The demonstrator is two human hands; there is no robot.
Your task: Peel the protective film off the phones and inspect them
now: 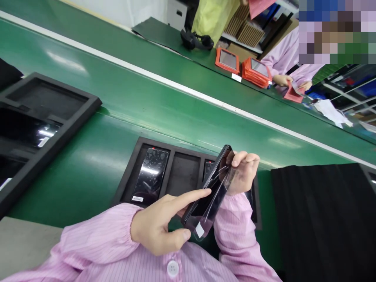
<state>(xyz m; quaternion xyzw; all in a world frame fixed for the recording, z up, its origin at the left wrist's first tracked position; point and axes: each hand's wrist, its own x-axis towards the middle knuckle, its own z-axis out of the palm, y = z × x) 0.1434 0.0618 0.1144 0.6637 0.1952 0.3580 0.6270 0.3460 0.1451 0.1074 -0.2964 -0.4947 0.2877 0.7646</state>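
A black smartphone (203,197) is held tilted above a foam tray. My left hand (164,223) grips its lower left side, with the index finger stretched along the edge, the thumb apart, and other fingers partly hidden behind it. A clear plastic film (214,204) with a white tab at its lower end stands partly away from the screen. My right hand (245,172) pinches this film near the phone's upper end. Below lies the black foam tray (171,150); one phone (150,176) with bubbled film and a white label sits in its left compartment.
Another black tray (94,102) with phones stands at left, and a black stack (320,211) at right. Across the green bench, a co-worker's hands (283,80) handle a red sheet beside red-wrapped items (256,73). Black headphones (196,40) lie at the back.
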